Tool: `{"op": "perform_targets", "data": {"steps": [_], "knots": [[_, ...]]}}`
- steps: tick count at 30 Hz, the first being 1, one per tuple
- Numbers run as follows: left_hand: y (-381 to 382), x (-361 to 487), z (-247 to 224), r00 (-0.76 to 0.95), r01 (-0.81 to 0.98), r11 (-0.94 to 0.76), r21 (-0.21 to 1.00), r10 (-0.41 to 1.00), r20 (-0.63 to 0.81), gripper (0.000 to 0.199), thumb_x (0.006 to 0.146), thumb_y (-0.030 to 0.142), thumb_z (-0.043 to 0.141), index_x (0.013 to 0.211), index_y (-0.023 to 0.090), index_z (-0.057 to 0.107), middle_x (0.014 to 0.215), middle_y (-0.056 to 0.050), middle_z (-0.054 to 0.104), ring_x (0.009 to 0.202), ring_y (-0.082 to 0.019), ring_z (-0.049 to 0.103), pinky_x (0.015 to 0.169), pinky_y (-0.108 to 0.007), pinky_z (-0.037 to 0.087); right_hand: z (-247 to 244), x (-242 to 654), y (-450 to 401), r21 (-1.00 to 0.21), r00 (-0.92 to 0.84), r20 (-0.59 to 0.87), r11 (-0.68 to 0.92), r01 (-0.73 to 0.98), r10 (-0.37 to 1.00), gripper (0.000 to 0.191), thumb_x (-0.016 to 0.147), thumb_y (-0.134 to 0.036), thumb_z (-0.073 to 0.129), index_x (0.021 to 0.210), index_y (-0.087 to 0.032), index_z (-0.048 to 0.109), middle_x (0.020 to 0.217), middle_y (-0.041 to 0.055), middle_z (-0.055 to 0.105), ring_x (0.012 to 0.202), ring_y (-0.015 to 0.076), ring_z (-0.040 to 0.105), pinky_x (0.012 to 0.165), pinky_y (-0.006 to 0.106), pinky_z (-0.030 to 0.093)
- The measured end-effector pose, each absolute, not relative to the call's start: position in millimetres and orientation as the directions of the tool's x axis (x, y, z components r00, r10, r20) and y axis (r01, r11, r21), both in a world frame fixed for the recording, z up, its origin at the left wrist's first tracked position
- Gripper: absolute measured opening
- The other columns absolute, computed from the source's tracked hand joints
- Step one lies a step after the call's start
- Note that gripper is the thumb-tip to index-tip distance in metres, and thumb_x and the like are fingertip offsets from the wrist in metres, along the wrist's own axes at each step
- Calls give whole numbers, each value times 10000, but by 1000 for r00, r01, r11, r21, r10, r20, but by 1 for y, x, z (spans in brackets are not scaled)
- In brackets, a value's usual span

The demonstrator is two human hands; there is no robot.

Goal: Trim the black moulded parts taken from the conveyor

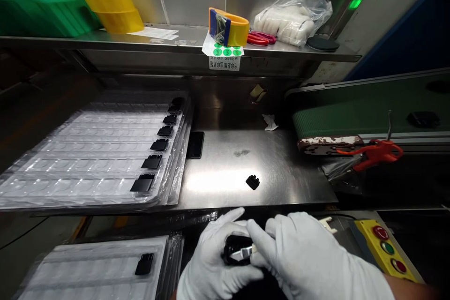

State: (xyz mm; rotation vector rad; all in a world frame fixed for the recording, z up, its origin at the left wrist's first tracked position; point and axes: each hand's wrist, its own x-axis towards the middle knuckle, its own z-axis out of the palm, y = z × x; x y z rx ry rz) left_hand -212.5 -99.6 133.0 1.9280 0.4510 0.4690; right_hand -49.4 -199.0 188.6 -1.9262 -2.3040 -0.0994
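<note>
My left hand [217, 260], in a white glove, is curled around a small black plastic part [230, 245] at the bottom centre. My right hand [298, 251], gloved too, grips a knife whose short silver blade [242, 254] rests against or inside the part; I cannot tell which. A pale piece [327, 225], perhaps the end of its handle, shows behind the right hand. Fingers cover much of both items. Beyond the hands, a small black piece [252, 182] lies on the steel table [218, 178].
At left, stacked clear trays [87, 164] hold several black parts along their right side. A lower tray [94, 272] holds one. A black phone-like slab [195, 145] lies beside the stack. Right: a green conveyor [369, 108], red air gun [378, 153], yellow button box [385, 246]. A shelf [190, 47] spans the back.
</note>
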Motion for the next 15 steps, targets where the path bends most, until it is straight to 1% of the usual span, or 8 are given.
{"op": "perform_targets", "data": {"steps": [2, 4, 6, 7, 9, 11, 13, 15], "knots": [[-101, -213, 127, 848, 107, -389, 915, 516, 120, 352, 718, 476, 768, 955, 226, 692, 923, -32, 766, 977, -231, 698, 1140, -337, 323, 185, -51, -197, -29, -162, 160, 169, 985, 974, 230, 746, -277, 703, 929, -163, 621, 587, -20, 651, 438, 185, 595, 439, 352, 158], [-102, -213, 122, 825, 157, -404, 901, 555, 105, 343, 720, 440, 779, 979, 230, 696, 927, -37, 766, 1021, -241, 684, 1126, -340, 353, 181, -52, -195, -12, -141, 139, 144, 989, 980, 234, 761, -254, 697, 960, -152, 631, 598, -10, 661, 442, 190, 602, 437, 356, 145], [-102, -213, 119, 810, 185, -405, 895, 578, 94, 334, 718, 416, 789, 986, 236, 701, 923, -35, 766, 1049, -247, 673, 1114, -342, 370, 182, -51, -192, -25, -132, 33, 133, 991, 991, 231, 775, -223, 686, 987, -147, 638, 635, 4, 682, 465, 198, 621, 432, 354, 130], [-101, -213, 119, 816, 177, -402, 898, 570, 95, 325, 723, 402, 788, 989, 236, 701, 921, -31, 767, 1038, -242, 677, 1122, -343, 360, 184, -50, -191, -56, -145, -41, 142, 988, 989, 216, 785, -209, 672, 991, -153, 641, 657, 8, 691, 479, 200, 629, 428, 348, 133], [-99, -211, 122, 852, 113, -396, 911, 510, 115, 319, 726, 375, 793, 994, 234, 694, 955, -26, 769, 983, -222, 696, 1153, -345, 311, 194, -44, -189, -193, -170, -187, 133, 972, 968, 160, 831, -226, 626, 985, -189, 647, 706, 8, 705, 516, 190, 638, 418, 314, 181], [-98, -209, 125, 874, 38, -373, 927, 462, 150, 356, 708, 350, 812, 1020, 238, 681, 1030, -31, 762, 987, -215, 698, 1172, -352, 274, 209, -35, -188, -383, -137, -285, 18, 923, 949, 139, 893, -284, 561, 985, -248, 659, 726, -13, 703, 538, 159, 626, 423, 264, 267], [-98, -208, 124, 868, -4, -329, 944, 467, 167, 427, 662, 330, 844, 1047, 256, 675, 1087, -35, 749, 1045, -229, 681, 1170, -369, 278, 225, -23, -190, -585, -93, -339, -133, 800, 936, 163, 934, -315, 509, 946, -288, 669, 754, -39, 701, 599, 131, 630, 478, 218, 370], [-101, -210, 119, 850, -33, -299, 954, 493, 184, 488, 622, 319, 867, 1069, 280, 677, 1093, -32, 747, 1073, -243, 669, 1162, -395, 294, 231, -9, -194, -758, -92, -334, -210, 617, 938, 202, 953, -307, 476, 913, -277, 672, 807, -47, 701, 700, 123, 642, 595, 199, 452]]}}
